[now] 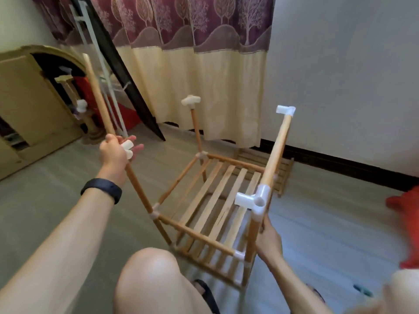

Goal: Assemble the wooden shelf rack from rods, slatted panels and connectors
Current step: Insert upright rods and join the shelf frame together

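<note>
1. Head view, far left: the left hand (113, 150) grips the lower end of a loose rod (97, 94), which slants up and away to the left. Its fingers are half spread beside the white connector (126, 146) capping the near-left post.
2. The loose rod looks like light, stiff, smooth wood. Held at one end it will likely swing, so a grip nearer the socket end should steer it better.
3. Centre: the half-built rack stands on the floor (68, 177), just beyond the person's knee. It is made of pale round rods joined by white plastic pieces, with a slatted panel (213, 191) as its lower shelf.
4. The push-fit joints probably wobble and may pull apart, so it is safer to hold a post close to a joint than to lift by a slat.
5. The far-left post carries a tilted T connector (191, 100).
6. Right: the right hand (268, 239) is wrapped round the near-right post (252, 236), below a three-way connector (256, 198). An upper rod (277, 146) rises from there to an elbow connector (286, 110).
</note>
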A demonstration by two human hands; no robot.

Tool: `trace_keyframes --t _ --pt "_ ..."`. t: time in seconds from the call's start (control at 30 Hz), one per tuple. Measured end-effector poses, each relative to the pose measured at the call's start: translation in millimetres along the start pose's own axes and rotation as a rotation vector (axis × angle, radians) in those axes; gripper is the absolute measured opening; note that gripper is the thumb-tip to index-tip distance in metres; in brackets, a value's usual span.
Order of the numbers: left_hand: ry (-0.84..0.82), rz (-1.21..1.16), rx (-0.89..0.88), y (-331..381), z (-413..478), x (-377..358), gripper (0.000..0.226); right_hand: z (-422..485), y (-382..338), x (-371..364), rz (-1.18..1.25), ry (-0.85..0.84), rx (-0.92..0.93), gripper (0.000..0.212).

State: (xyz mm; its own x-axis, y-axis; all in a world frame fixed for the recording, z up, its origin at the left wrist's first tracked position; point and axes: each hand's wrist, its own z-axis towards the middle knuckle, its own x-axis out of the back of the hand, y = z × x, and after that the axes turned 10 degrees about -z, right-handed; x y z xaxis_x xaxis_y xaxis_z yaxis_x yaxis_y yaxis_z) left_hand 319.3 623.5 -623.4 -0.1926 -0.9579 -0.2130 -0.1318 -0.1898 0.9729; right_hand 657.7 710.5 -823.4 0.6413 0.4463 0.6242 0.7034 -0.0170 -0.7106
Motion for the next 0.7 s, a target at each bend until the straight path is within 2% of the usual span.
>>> trace_keyframes --t 0.1,0.17,0.2,0.23,0.27,0.37,0.4,0.47,0.57,0.6,0.7 --pt "0.06 0.075 0.003 -6 -5 15 0.027 19 -7 13 -0.176 -0.082 0.029 0.051" --pt "0.124 0.062 -0.028 -7 -11 29 0.026 41 -15 19 -0.366 -0.19 0.048 0.056" --pt "0.165 0.036 -0.05 -7 -14 36 0.026 51 -22 22 -0.38 -0.255 0.058 0.053" --pt "0.211 0.003 -0.065 -6 -19 42 0.026 60 -32 25 -0.3 -0.309 0.083 0.046" --pt "0.25 -0.036 -0.075 -6 -23 47 0.026 67 -44 24 -0.12 -0.335 0.099 0.042" --pt "0.335 -0.109 -0.09 -4 -37 62 0.027 60 -84 21 0.526 -0.321 -0.047 0.036" --pt "0.353 -0.123 -0.097 -3 -41 66 0.027 57 -94 17 0.649 -0.284 -0.08 0.033" --pt "0.378 -0.144 -0.118 -3 -50 72 0.028 55 -109 7 0.692 -0.16 -0.07 0.035" --pt "0.38 -0.11 -0.135 -3 -70 70 0.028 69 -106 -1 0.534 0.294 -0.2 0.036" --pt "0.355 -0.112 -0.132 -4 -78 66 0.028 74 -99 1 0.503 0.396 -0.255 0.039" --pt "0.235 -0.126 -0.091 -6 -105 51 0.027 64 -82 -2 0.523 0.499 -0.23 0.047"
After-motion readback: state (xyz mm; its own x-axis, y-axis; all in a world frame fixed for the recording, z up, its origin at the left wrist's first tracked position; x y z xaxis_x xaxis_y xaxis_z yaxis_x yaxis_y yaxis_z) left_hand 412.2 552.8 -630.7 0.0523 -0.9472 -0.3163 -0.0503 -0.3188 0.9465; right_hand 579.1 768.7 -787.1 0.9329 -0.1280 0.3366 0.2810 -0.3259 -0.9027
